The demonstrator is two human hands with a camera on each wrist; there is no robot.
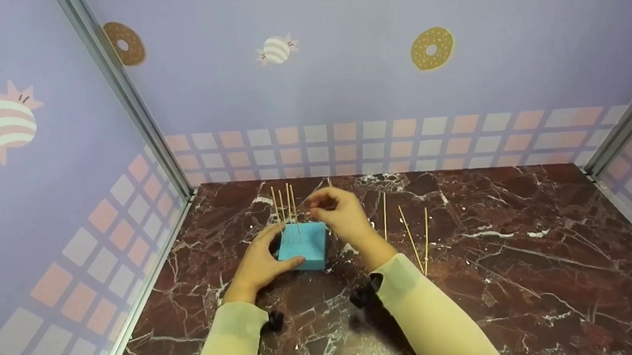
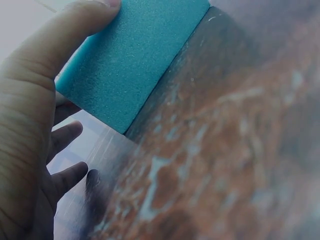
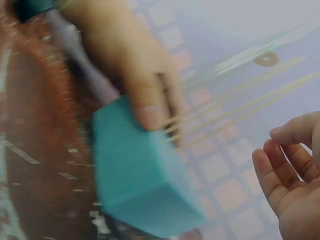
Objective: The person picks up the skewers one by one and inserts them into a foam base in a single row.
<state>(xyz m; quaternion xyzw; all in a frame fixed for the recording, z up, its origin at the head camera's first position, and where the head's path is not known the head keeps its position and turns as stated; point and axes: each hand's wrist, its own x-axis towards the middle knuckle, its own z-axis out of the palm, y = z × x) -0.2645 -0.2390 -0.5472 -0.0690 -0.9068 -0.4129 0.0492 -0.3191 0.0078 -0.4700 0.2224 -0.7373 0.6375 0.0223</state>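
Observation:
A light-blue foam block [image 1: 312,244] sits on the marbled table, and several thin wooden sticks [image 1: 289,205] stand upright in its left part. My left hand [image 1: 258,262] grips the block from its left side. In the left wrist view the thumb [image 2: 75,25] presses against the block [image 2: 132,60], while some fingers stay spread off it. My right hand [image 1: 344,213] hovers just right of the sticks, apart from them. In the right wrist view this hand [image 3: 295,170] has loosely bent fingers, thumb and forefinger close together, with nothing visible between them.
Three loose sticks [image 1: 426,236] lie on the dark red marbled table [image 1: 513,286], right of the right forearm. Patterned panels [image 1: 355,90] wall the table at the back and sides. A black strap piece [image 1: 366,292] sits at the right cuff.

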